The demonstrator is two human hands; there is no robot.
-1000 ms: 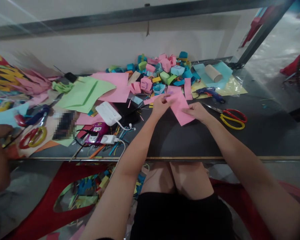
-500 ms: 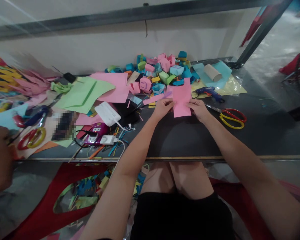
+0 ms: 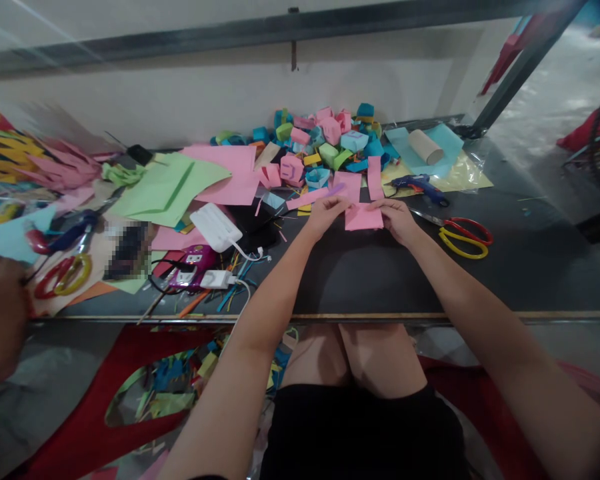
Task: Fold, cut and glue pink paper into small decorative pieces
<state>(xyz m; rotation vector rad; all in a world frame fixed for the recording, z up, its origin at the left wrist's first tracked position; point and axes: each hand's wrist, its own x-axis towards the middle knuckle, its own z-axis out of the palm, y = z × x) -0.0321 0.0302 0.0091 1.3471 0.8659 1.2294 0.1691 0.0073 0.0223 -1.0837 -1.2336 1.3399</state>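
Note:
A small pink paper sheet (image 3: 363,217) lies folded on the dark table (image 3: 380,273) in front of me. My left hand (image 3: 325,217) pinches its left edge, fingers closed on the paper. My right hand (image 3: 397,219) presses and grips its right edge. Just beyond the sheet lie more pink strips (image 3: 375,179) and a heap of small folded paper boxes (image 3: 325,140) in pink, blue, green and yellow.
Red-and-yellow scissors (image 3: 463,235) and a blue glue gun (image 3: 420,185) lie to the right. A white charger (image 3: 216,227), cables, green sheets (image 3: 173,187) and pink sheets (image 3: 233,173) lie to the left. Another person's hand (image 3: 0,313) is at the far left.
The pink sheet was turned from a slant to upright, then folded down to about half its height. Both my hands stayed on its edges. The other person's hand shifted slightly.

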